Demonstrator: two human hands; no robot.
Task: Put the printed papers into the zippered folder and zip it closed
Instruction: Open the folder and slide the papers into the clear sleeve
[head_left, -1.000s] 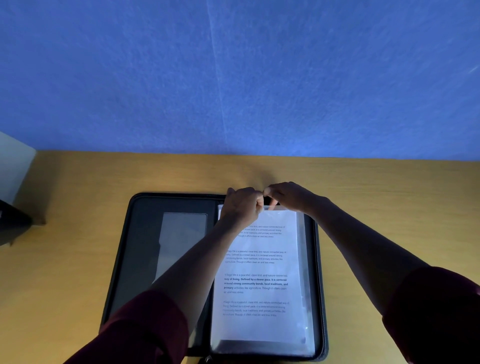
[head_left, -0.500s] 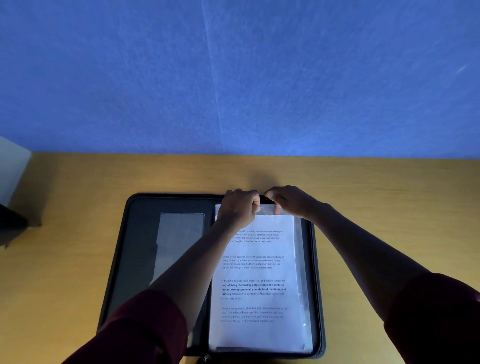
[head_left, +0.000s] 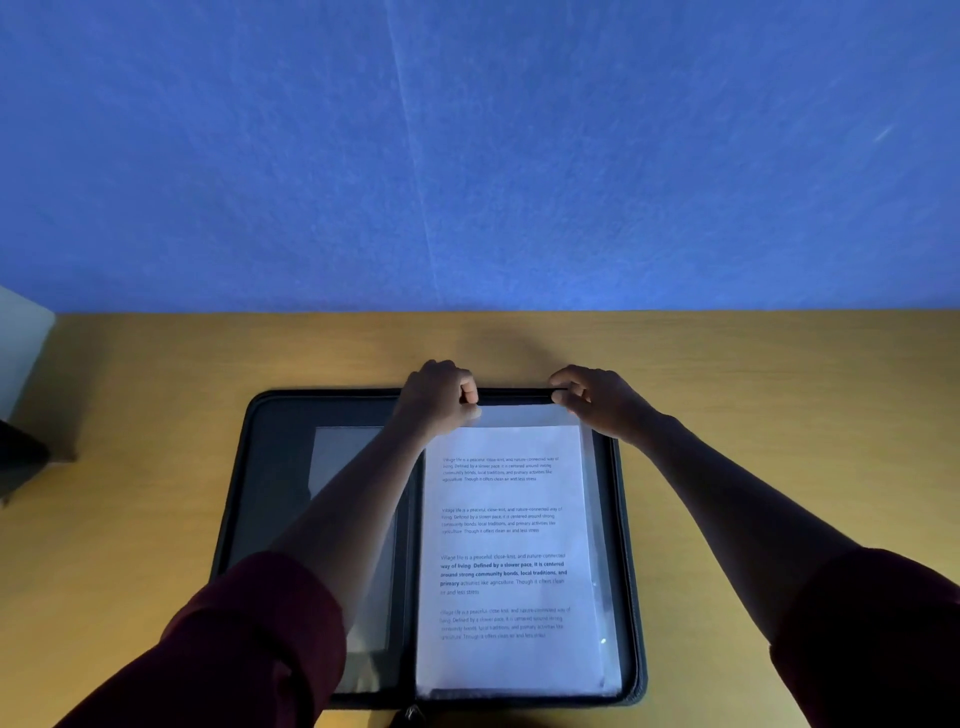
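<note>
A black zippered folder (head_left: 275, 467) lies open flat on the yellow table (head_left: 779, 415). On its right half the printed papers (head_left: 509, 545) sit inside a clear plastic sleeve (head_left: 597, 519), text facing up. My left hand (head_left: 441, 397) is closed at the sleeve's top left corner. At the top right corner, against the folder's far rim, my right hand (head_left: 597, 402) pinches the sleeve's edge. The left half carries a clear pocket (head_left: 343, 457), partly hidden by my left forearm. A zip pull (head_left: 410, 714) shows at the near edge of the spine.
A blue wall (head_left: 467, 156) rises right behind the table's far edge. At the left edge stand a pale box-like object (head_left: 21, 343) and a dark object (head_left: 15, 462) below it.
My two hands, which were close together at the middle of the sleeve's top edge, have slid apart to its two top corners. The papers sit slightly lower in the sleeve.
</note>
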